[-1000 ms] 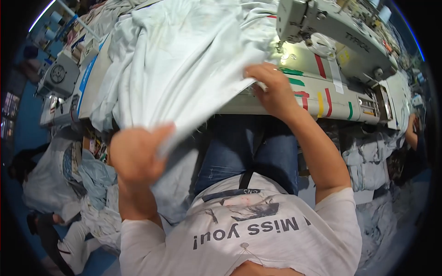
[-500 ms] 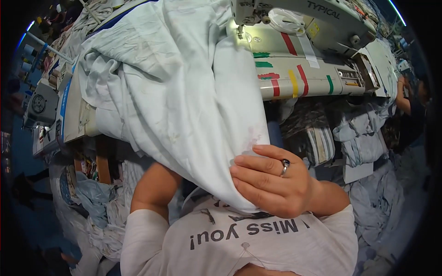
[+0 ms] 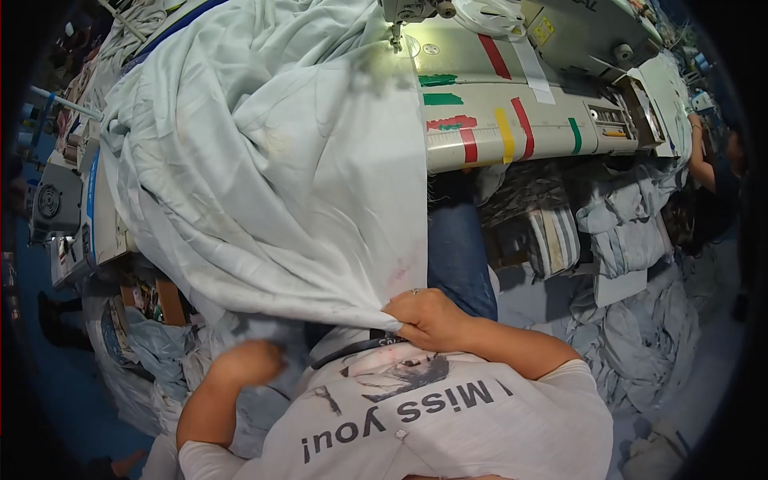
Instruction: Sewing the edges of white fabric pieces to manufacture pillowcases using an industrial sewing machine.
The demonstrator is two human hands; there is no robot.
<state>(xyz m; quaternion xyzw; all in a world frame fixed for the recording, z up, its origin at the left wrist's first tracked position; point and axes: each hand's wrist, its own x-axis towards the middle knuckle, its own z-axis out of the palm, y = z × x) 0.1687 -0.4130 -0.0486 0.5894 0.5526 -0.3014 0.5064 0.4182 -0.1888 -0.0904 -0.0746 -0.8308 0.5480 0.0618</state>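
Observation:
A wide pale white cloth (image 3: 344, 160) spreads over the sewing table, its right edge running from the needle area down to my lap. Near my waist my right hand (image 3: 428, 318) grips the near corner of this cloth, fingers closed and the fabric bunched at them. Pinkish marks show on the cloth just above that hand. My left hand (image 3: 256, 362) is below the cloth's near edge, apart from it and blurred by motion, so its fingers are unclear. At the top, the sewing machine's needle and presser foot (image 3: 396, 36) stand lit at the cloth's edge.
Coloured tape strips (image 3: 502, 134) mark the machine bed on the right. A small open box (image 3: 640, 112) stands at its far end. Piled fabric (image 3: 632, 344) lies at the right, more (image 3: 160, 352) at the lower left. Another person's arm (image 3: 700, 160) shows at far right.
The cloth's folded right part has opened out flatter. My right hand has moved nearer my body and closed on the corner. My left hand has come out from under the cloth.

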